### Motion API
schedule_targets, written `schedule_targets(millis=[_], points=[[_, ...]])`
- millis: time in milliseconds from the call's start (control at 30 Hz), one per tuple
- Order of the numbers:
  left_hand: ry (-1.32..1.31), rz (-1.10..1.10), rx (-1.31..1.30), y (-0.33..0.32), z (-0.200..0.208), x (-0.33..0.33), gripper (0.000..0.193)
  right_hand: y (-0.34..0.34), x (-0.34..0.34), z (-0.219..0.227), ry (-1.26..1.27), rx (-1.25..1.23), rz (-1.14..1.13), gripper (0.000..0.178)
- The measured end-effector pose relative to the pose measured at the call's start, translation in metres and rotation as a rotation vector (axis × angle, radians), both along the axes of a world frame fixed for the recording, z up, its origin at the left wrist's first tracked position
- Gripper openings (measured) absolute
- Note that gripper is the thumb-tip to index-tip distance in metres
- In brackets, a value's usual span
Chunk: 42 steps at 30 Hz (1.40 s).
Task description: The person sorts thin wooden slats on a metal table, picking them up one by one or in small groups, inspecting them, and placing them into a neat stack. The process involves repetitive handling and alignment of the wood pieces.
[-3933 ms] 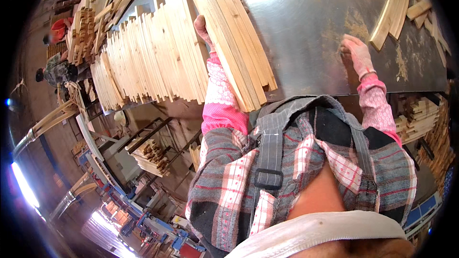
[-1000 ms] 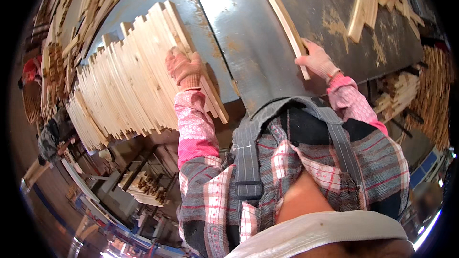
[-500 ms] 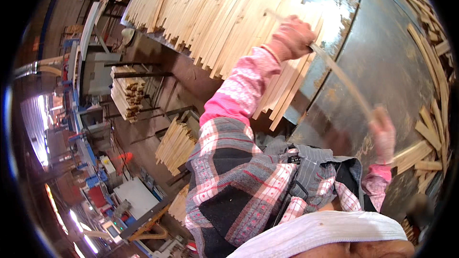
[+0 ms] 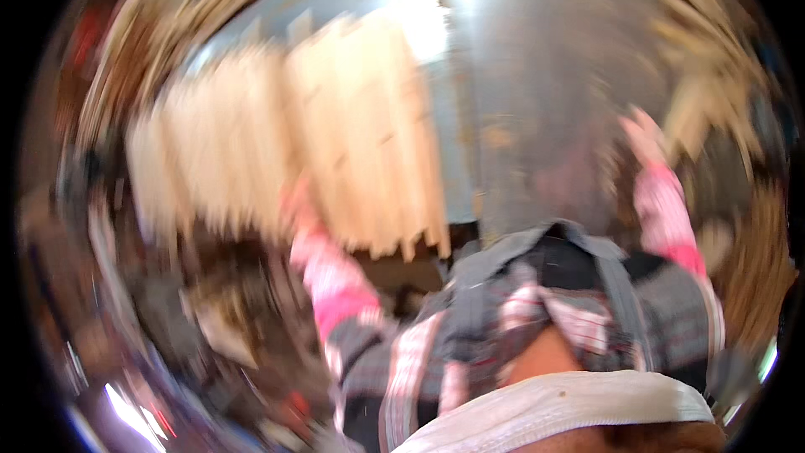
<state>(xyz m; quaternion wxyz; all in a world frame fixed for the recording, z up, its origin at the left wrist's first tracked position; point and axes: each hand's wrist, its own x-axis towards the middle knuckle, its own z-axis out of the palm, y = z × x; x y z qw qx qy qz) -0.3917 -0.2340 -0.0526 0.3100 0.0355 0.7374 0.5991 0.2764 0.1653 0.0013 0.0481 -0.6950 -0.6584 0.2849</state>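
Note:
My left hand [image 4: 299,208] is smeared by motion. It is at the near edge of a row of pale wooden strips [image 4: 365,130], where the row shows a narrow dark gap. Whether those fingers grip a strip cannot be made out. Over the dark metal tabletop [image 4: 545,84], on the right, my right hand [image 4: 646,138] reaches forward with its fingers stretched out and apart. Nothing shows in it. Pink patterned sleeves cover both forearms.
A loose heap of wooden offcuts [image 4: 704,105] lies just beyond my right hand. More long strips [image 4: 159,13] curve along the far left rim. Below the left of the table, a blurred wood stack [image 4: 220,323] stands lower down.
The view has swung round, so the row of strips now lies to the left. The long thin strip in my hands is no longer seen there. My hands have moved apart.

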Motion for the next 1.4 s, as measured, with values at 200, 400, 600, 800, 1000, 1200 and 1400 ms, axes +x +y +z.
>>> schedule_targets(millis=[200,400,600,800,1000,1200,1400], points=[[0.543,-0.325,-1.340,0.043,0.059,-0.010,0.070,-0.004,0.049,0.037,-0.399,-0.028,-0.368,0.060],[0.960,-0.396,-0.696,0.136,0.099,0.060,0.063,-0.004,0.121,0.046,-0.280,-0.098,-0.689,0.076],[0.787,-0.807,-0.127,0.290,0.114,0.238,0.046,0.011,0.087,-0.002,-0.157,-0.054,-0.553,0.074],[0.018,-1.228,-0.077,0.363,0.122,0.503,0.076,-0.098,0.040,0.061,0.878,-0.481,-0.166,0.049],[-0.041,-1.342,-0.337,0.355,0.076,0.567,0.044,-0.010,0.121,0.034,-0.063,0.168,-0.132,0.065],[0.094,-0.845,-0.259,0.256,0.061,0.484,0.040,0.094,0.182,0.010,-0.262,0.003,-0.524,0.066],[1.130,-0.713,-0.494,0.184,0.067,0.359,0.034,0.005,0.215,0.019,1.621,-0.416,-0.378,0.065]])
